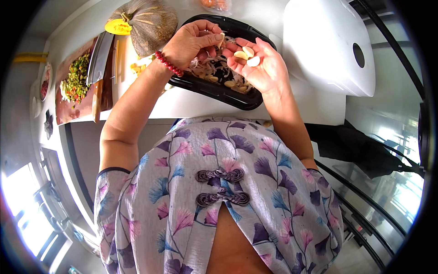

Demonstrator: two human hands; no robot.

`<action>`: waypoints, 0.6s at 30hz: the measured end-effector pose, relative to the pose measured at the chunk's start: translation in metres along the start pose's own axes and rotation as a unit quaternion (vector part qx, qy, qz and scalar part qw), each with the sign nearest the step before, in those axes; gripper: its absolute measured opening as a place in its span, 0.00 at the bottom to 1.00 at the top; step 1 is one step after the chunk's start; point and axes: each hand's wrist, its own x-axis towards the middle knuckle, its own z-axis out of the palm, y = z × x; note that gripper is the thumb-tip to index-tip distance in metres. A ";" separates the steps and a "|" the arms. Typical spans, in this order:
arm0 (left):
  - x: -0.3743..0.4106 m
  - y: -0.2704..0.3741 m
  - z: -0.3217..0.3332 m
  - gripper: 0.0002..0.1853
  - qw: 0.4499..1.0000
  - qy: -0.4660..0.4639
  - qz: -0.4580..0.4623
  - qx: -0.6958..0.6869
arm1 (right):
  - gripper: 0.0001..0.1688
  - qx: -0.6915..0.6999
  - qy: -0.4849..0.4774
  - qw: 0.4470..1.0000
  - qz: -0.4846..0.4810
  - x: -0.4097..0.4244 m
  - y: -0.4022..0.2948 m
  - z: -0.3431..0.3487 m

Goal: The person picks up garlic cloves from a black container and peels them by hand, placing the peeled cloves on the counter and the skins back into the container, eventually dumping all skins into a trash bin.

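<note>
My left hand [202, 41], with a red bead bracelet [168, 64] at its wrist, pinches a garlic clove [221, 40] between thumb and fingers. Palm up and cupped, my right hand [263, 70] carries three peeled garlic cloves [247, 55]. Both hands are over a black tray [219, 91] on the white counter. Papery garlic skins [202, 68] litter the tray's inside, along with several cloves [231, 84]. My hands and forearms hide part of the tray.
To the left, a cutting board [63, 114] bears chopped vegetables [78, 77] and a cleaver [100, 58] whose wooden handle overhangs the counter edge. A cut pumpkin [154, 25] sits behind my left wrist, with pale yellow pieces [138, 68] nearby. A white appliance [328, 44] stands right of the tray.
</note>
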 end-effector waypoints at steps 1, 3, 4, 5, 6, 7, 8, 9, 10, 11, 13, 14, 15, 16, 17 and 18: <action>-0.001 0.000 0.001 0.08 1.000 -0.001 0.009 0.006 | 0.24 0.006 -0.004 1.000 0.008 0.000 0.001 0.001; -0.003 0.005 0.006 0.08 0.999 -0.003 0.027 0.018 | 0.25 0.007 -0.003 1.000 0.022 -0.002 0.003 0.008; -0.003 0.007 0.008 0.08 0.998 -0.008 0.038 0.054 | 0.25 0.007 -0.002 1.000 0.029 -0.002 0.004 0.011; -0.001 0.003 0.011 0.08 0.995 -0.013 0.055 0.080 | 0.24 0.008 -0.023 0.999 0.034 -0.001 0.004 0.011; 0.002 -0.002 0.015 0.08 0.991 -0.019 0.074 0.107 | 0.23 0.009 -0.044 0.998 0.038 0.000 0.005 0.009; 0.003 -0.004 0.018 0.08 0.986 -0.025 0.092 0.133 | 0.22 0.009 -0.065 0.997 0.041 0.000 0.006 0.007; 0.001 -0.004 0.018 0.08 0.974 -0.014 0.108 0.196 | 0.21 0.000 -0.087 0.995 0.038 0.003 0.007 0.000; 0.002 -0.006 0.018 0.08 0.963 -0.010 0.132 0.234 | 0.20 -0.006 -0.108 0.994 0.031 0.007 0.007 -0.012; 0.002 -0.011 0.015 0.08 0.950 -0.004 0.155 0.272 | 0.18 -0.013 -0.130 0.991 0.027 0.011 0.008 -0.019; 0.002 -0.014 0.014 0.08 0.934 0.002 0.177 0.310 | 0.17 -0.006 -0.145 0.989 0.028 0.012 0.010 -0.022; -0.007 -0.007 0.021 0.08 0.929 0.018 0.171 0.329 | 0.15 0.009 -0.172 0.985 0.027 0.013 0.012 -0.025; -0.009 -0.007 0.023 0.08 0.931 0.020 0.169 0.323 | 0.15 -0.001 -0.142 0.990 0.020 0.011 0.012 -0.024; -0.010 -0.008 0.024 0.08 0.933 0.025 0.166 0.317 | 0.14 -0.010 -0.113 0.993 0.015 0.008 0.013 -0.017; -0.012 -0.006 0.027 0.08 0.918 0.040 0.180 0.351 | 0.14 -0.019 -0.083 0.996 0.011 0.006 0.014 -0.012; -0.012 -0.003 0.031 0.08 0.901 0.055 0.193 0.384 | 0.14 -0.026 -0.071 0.997 0.011 0.006 0.016 -0.011; -0.013 -0.001 0.033 0.08 0.882 0.070 0.209 0.416 | 0.14 -0.035 -0.060 0.997 0.009 0.005 0.017 -0.008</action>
